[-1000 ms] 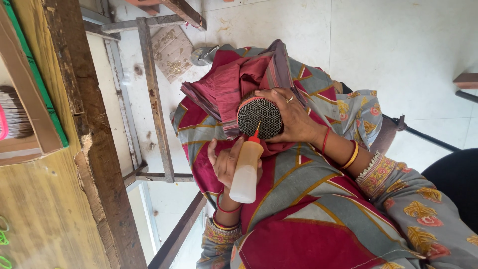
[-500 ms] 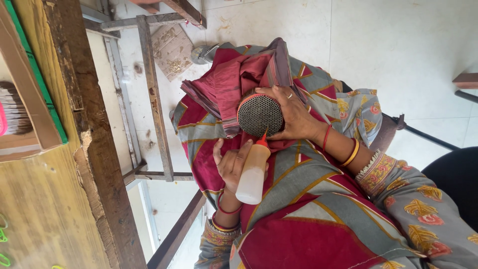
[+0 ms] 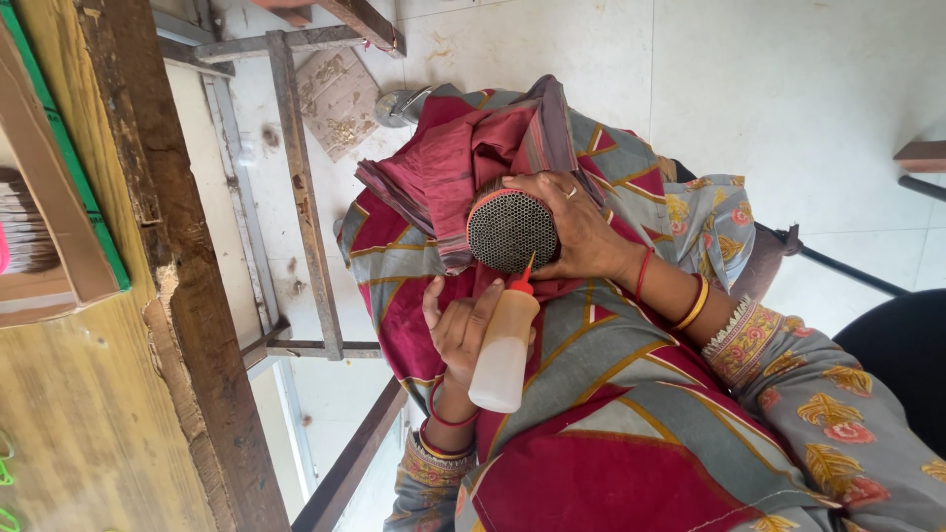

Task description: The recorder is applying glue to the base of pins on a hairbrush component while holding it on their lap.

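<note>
My left hand [image 3: 463, 330] grips the squeeze bottle [image 3: 503, 347]; my right hand [image 3: 581, 232] clasps the mesh disc [image 3: 510, 231]. Squeezing too hard could spill onto the cloth [image 3: 453, 167] beneath.

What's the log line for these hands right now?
right hand: grips round mesh disc | left hand: grips squeeze bottle, nozzle at disc

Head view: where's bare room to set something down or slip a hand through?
Free: the wooden tabletop below the cardboard box; the lap cloth between the squeeze bottle and the patterned sleeve. Crowded: around the mesh disc, where the right hand, the left hand, the bottle tip and the folded maroon cloth meet.
</note>
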